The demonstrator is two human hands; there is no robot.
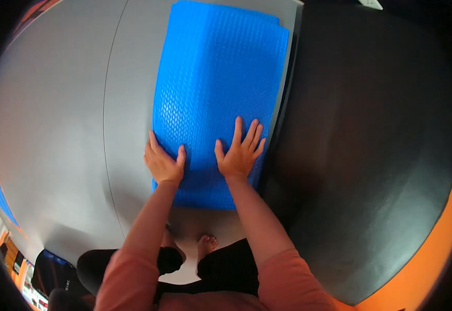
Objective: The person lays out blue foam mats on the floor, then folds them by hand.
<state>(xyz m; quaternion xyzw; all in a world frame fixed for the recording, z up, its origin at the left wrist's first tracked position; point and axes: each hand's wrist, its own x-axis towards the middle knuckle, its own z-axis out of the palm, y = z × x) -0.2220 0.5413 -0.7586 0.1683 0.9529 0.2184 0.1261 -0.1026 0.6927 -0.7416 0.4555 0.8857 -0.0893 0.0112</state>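
A blue mat (221, 78) with a bumpy, glossy surface lies folded in layers on the grey floor padding. My left hand (165, 164) rests on its left edge near the front, thumb apart on top and the other fingers stretched along the side. Flat on top of the mat, toward its right edge, lies my right hand (240, 155) with fingers spread. Neither hand is wrapped around anything. The near end of the mat sits just in front of my bare foot (207, 245).
Grey padding (55, 119) with a seam spreads to the left. A large black padded surface (371, 145) runs along the mat's right side. A black object with pale lettering (55, 277) is at lower left. Orange flooring (418, 269) shows at lower right.
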